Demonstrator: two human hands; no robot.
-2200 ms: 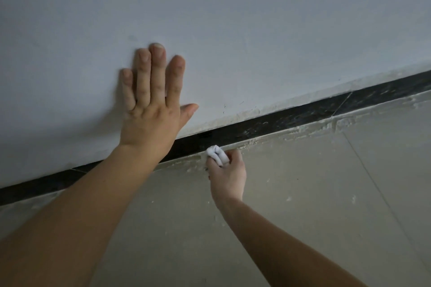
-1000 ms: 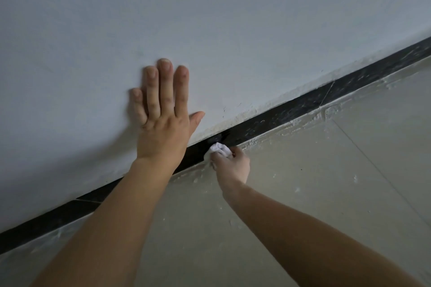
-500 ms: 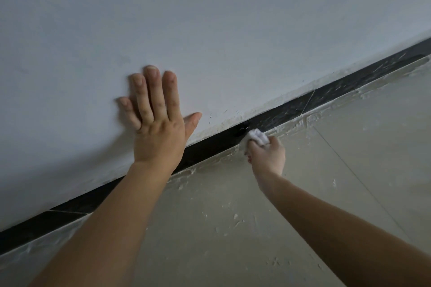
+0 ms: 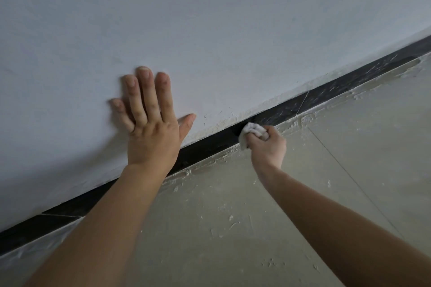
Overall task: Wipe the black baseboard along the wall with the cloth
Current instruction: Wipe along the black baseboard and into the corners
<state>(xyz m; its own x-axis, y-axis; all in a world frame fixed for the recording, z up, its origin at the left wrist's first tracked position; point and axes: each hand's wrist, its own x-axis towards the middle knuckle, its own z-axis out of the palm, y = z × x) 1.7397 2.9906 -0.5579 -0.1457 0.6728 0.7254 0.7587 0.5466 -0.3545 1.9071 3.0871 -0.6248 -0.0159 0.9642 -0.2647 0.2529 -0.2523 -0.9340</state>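
Pale grey-white wall [image 4: 233, 18] across the whole upper part, matte and faintly uneven. Below it a narrow black baseboard [image 4: 210, 144], slanting from lower left to upper right. Dark and clean on the stretch left of the cloth, streaked with whitish marks further right, with a thin joint [image 4: 303, 102] crossing it just right of the cloth. Crusty white residue along both edges of the strip. Beneath, a beige tiled floor [image 4: 233, 228], speckled with white splashes near the wall and cut by one thin seam [image 4: 349, 175] running away to the lower right.

Left hand [image 4: 151, 137] laid flat on the wall just above the baseboard. Fingers [image 4: 144, 95] straight, close together and pointing up, thumb [image 4: 186, 122] spread out to the right. Nothing held; forearm crossing over the strip.

Right hand [image 4: 268, 147] low at the foot of the wall, curled tight around a small wadded white cloth [image 4: 253, 131]. Cloth bunched out of the top of the fist and pressed against the black strip, right where the clean part meets the streaked part. Back of the hand toward the camera, fingertips hidden behind the wad.
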